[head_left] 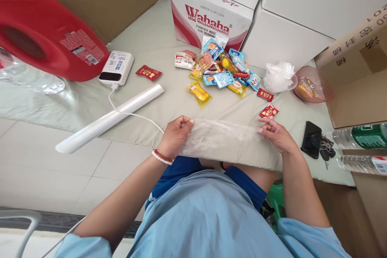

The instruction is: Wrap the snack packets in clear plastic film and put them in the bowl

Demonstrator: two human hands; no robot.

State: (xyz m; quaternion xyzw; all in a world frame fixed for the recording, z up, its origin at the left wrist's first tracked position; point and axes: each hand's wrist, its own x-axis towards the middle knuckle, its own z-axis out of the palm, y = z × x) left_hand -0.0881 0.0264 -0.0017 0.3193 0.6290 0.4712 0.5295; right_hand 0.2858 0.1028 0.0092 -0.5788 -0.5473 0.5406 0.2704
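Note:
A clear plastic bag point(222, 135) is stretched between my two hands, low over the front edge of the covered table. My left hand point(177, 135) pinches its left end between thumb and fingers. At the other end, my right hand point(276, 133) grips the bag's edge between thumb and forefinger. Just beyond lies a pile of small wrapped snacks point(223, 78), in blue, yellow and red packets. One yellow packet point(198, 93) sits apart at the front of the pile. Two red packets, one of them a red packet point(269, 111) near my right fingers, lie to the right.
Left are a white roll point(110, 119), a corded white power bank point(116, 67), a lone red packet point(148, 72) and a big red jug point(51, 28). A Wahaba carton point(208, 16) stands behind. Right are a pink bowl point(314, 84), crumpled plastic point(279, 76), a phone point(311, 140), keys and bottles.

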